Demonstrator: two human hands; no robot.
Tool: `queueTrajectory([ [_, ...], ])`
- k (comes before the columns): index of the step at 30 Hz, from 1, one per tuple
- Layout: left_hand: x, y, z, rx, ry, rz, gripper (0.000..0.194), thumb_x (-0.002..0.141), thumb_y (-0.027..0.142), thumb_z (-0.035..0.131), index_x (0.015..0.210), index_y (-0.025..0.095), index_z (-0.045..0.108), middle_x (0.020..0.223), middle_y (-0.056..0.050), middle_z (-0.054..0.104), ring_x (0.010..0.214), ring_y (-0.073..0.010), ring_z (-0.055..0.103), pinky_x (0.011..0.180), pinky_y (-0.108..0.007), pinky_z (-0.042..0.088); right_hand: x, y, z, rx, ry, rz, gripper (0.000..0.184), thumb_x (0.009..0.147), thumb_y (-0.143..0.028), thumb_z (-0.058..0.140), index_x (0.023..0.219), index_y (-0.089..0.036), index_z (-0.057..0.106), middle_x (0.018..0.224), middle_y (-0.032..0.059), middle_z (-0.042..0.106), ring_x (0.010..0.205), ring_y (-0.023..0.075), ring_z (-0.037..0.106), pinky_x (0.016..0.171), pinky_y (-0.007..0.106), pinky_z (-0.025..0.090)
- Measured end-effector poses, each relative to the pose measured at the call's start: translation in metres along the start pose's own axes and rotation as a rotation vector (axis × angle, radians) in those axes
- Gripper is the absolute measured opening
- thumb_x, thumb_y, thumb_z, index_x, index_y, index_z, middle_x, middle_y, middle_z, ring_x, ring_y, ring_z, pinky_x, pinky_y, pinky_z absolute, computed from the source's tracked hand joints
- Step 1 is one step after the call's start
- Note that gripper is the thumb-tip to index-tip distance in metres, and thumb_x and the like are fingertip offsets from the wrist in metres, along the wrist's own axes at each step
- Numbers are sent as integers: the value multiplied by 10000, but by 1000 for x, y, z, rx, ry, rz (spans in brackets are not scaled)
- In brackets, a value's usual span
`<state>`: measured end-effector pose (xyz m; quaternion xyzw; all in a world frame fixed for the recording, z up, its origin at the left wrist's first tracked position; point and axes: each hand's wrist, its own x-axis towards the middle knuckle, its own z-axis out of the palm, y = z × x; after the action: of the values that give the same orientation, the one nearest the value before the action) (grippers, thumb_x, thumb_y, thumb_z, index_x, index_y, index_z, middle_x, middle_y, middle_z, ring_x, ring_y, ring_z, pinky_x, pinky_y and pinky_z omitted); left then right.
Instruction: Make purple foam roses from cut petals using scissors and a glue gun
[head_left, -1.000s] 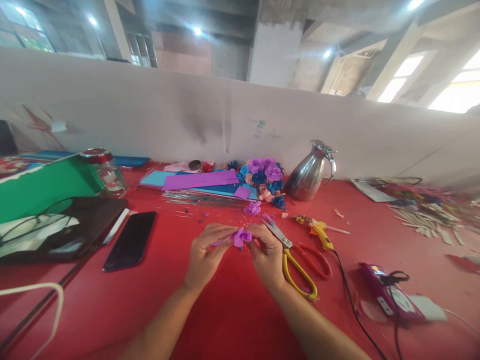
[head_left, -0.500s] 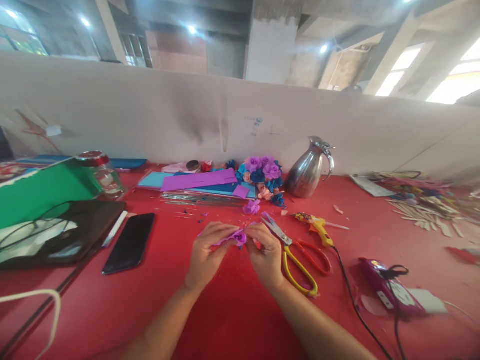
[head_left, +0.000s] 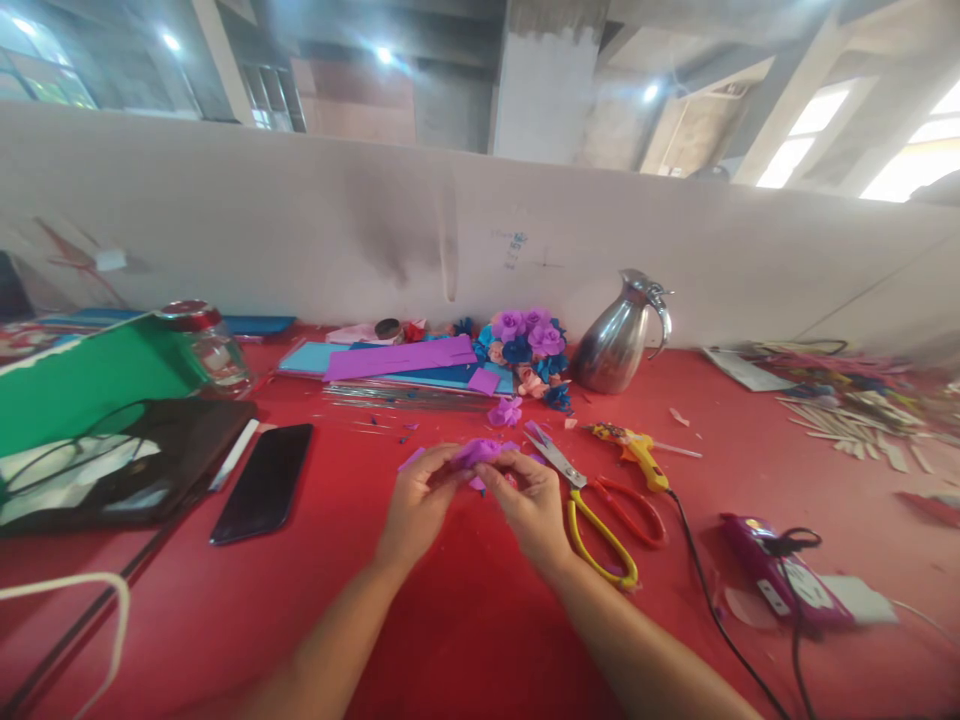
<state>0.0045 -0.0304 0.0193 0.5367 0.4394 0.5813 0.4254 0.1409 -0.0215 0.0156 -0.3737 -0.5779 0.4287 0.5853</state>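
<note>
Between my two hands is a purple paper flower (head_left: 482,453), pinched from both sides above the red table. My left hand (head_left: 421,497) closes its fingers on the flower's left side. Fingers and thumb of my right hand (head_left: 529,500) grip its right side, hiding part of the petals. Behind the hands lies another purple paper flower (head_left: 505,411) on the table. Scissors (head_left: 583,500) with one yellow and one red handle lie just right of my right hand, blades half apart. Beyond them rests a yellow hot glue gun (head_left: 634,455) with a glue stick in it.
A bunch of purple, blue and pink paper flowers (head_left: 534,340) stands at the back beside a steel jug (head_left: 619,340). Purple paper strips (head_left: 401,358) lie left of it. A phone (head_left: 262,485) and glass jar (head_left: 217,350) are leftward; a purple power strip (head_left: 780,570) is rightward.
The purple flower has turned in my fingers, its bloom now facing more upward and away. My right thumb has moved in toward the left hand, against the flower's base.
</note>
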Motion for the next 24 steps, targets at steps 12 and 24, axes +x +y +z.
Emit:
queueTrajectory([
  [12, 2, -3, 1, -180, -8, -107, 223, 732, 244, 691, 946, 183, 684, 903, -47, 707, 818, -173, 631, 763, -288, 487, 7, 3, -2, 94, -39, 107, 104, 745, -277, 628, 764, -175, 621, 698, 4, 615, 637, 129, 536, 618, 255, 429],
  [24, 3, 0, 3, -318, 40, -192, 214, 671, 213, 722, 879, 163, 715, 784, -35, 706, 704, -135, 614, 722, -262, 479, 8, 0, 3, 230, -7, 204, 109, 699, -279, 653, 695, -178, 613, 622, -22, 582, 579, 108, 502, 558, 231, 402],
])
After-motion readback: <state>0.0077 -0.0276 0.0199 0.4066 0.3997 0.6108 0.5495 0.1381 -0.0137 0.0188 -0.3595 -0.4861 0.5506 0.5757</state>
